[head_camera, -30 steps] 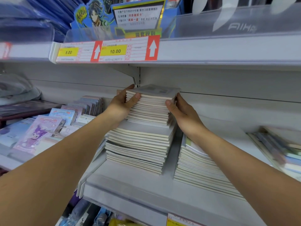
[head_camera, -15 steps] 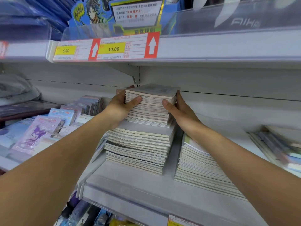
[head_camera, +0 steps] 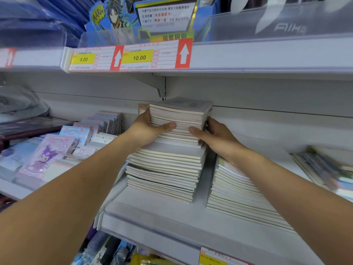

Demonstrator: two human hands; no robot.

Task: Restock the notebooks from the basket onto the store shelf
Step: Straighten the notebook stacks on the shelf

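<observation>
- The bundle of notebooks [head_camera: 179, 123] sat atop the taller stack [head_camera: 166, 169] on the white shelf [head_camera: 152, 213]; a lower stack [head_camera: 238, 196] lay at its 4 o'clock.
- My left hand [head_camera: 147, 129] gripped the bundle's left side, thumb across the page edges.
- My right hand [head_camera: 215, 136] clasped its right side likewise.
- At 12 o'clock, price tags [head_camera: 129, 58] read "5.00" and "10.00"; a clear guard [head_camera: 290, 28] at 1 o'clock showed "AIH".

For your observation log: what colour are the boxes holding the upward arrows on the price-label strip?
Red, with white arrows; the head view, the only one, shows them on the price-label strip.
</observation>
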